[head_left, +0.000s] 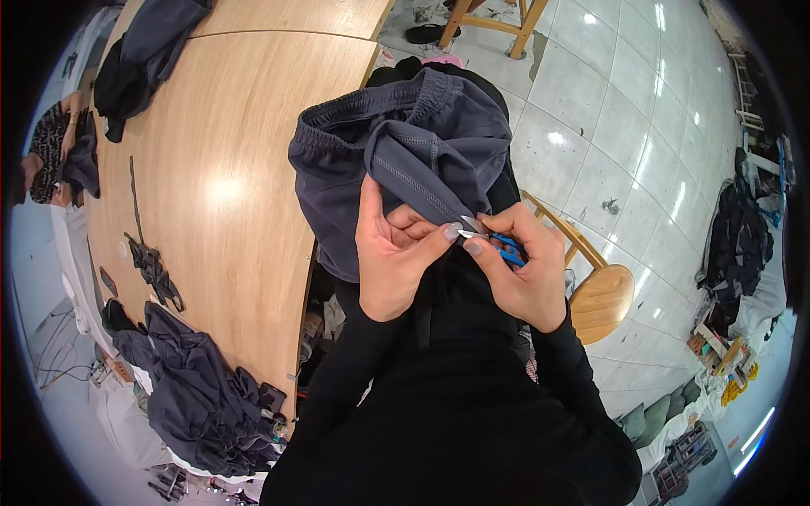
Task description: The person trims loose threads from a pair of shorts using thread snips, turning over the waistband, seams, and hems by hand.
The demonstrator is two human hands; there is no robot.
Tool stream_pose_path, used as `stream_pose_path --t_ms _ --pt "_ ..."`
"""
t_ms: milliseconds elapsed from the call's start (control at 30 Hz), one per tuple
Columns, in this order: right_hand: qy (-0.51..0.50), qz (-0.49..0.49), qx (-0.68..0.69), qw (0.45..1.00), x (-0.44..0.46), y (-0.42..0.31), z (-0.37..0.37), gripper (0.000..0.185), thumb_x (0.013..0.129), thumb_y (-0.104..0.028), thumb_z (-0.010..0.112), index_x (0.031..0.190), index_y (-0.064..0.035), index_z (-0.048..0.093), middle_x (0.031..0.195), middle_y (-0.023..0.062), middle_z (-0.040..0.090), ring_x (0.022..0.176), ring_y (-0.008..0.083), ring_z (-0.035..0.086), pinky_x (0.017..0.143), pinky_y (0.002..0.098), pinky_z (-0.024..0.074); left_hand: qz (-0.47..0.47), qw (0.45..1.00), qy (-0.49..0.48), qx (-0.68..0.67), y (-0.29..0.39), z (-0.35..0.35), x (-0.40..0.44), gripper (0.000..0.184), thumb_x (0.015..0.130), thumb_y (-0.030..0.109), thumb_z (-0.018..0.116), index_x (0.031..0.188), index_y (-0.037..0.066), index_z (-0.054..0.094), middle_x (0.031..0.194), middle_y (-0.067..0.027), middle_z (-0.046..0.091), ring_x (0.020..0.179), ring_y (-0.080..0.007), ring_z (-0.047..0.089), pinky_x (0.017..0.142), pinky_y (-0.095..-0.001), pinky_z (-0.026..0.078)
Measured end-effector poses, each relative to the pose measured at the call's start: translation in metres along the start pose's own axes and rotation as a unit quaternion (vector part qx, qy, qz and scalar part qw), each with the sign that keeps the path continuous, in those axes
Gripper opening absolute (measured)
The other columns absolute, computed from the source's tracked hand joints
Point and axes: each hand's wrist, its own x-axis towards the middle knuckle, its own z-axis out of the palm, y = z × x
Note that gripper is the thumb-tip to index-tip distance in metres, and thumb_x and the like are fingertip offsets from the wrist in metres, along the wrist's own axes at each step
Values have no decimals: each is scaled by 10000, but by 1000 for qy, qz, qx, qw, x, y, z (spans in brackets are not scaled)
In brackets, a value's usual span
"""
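Fingers (369,201) of left hand (398,263) clamped on grey shorts (413,160), overlapping desk's (236,135) right edge; right hand's (530,263) clamped on blue scissors (508,246). Blades (467,234) beside left thumb (432,247): slip could nick either thumb or cloth.

The garment (403,156) is dark grey, rumpled, its gathered elastic waistband gaping at the top; one part is folded over, a stitched seam slanting down across it. At that seam's lower end, the blue-handled snips (510,246) point leftward, metal blades parted.
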Motion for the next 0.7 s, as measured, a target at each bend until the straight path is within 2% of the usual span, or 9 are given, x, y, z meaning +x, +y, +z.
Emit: stream_pose_path --t_ms 333,700 --pt "17 -17 -5 1000 2 2 1 235 910 -97 903 993 13 713 802 135 755 685 204 748 644 285 529 1 1000 1 10 2 1 -1 1016 926 -166 776 1708 33 158 1197 -222 762 1097 -263 797 980 -376 644" --pt "7 -18 -7 1000 2 1 -1 232 906 -101 906 975 10 714 788 128 744 659 192 726 629 285 519 -1 1000 6 16 2 1 -2 1045 929 -176 762 1732 39 128 1194 -226 757 1089 -273 799 973 -377 647"
